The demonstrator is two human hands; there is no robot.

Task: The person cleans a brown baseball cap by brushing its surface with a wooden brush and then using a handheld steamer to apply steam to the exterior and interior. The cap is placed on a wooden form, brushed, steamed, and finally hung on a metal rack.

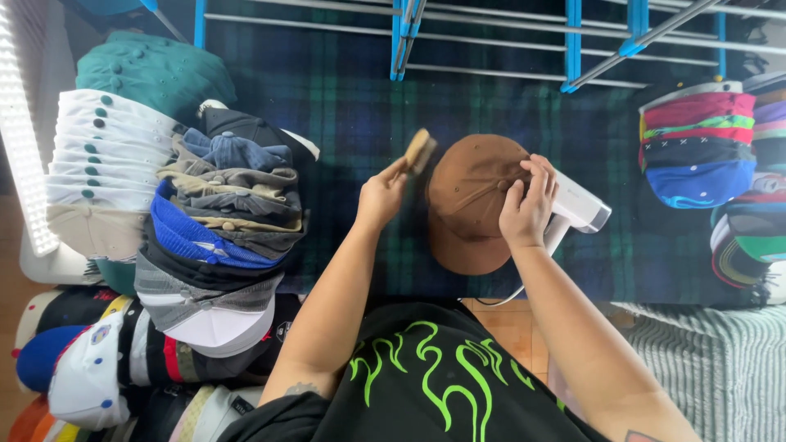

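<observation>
A brown baseball cap (pixel 471 205) lies on a dark green and blue plaid cloth (pixel 352 106), its brim toward me. My right hand (pixel 528 205) rests on the cap's right side, fingers curled over the crown. My left hand (pixel 381 196) holds a small wooden-backed brush (pixel 421 151) just left of the cap, raised slightly above the cloth. A white handheld appliance (pixel 580 206) lies under the cap's right edge, partly hidden by my right hand.
A tall stack of caps (pixel 217 221) stands at left, with white and green caps (pixel 106 155) beside it and more caps (pixel 90 368) lower left. Another pile of colourful caps (pixel 700 147) sits at right. A blue and grey drying rack (pixel 491 41) spans the back.
</observation>
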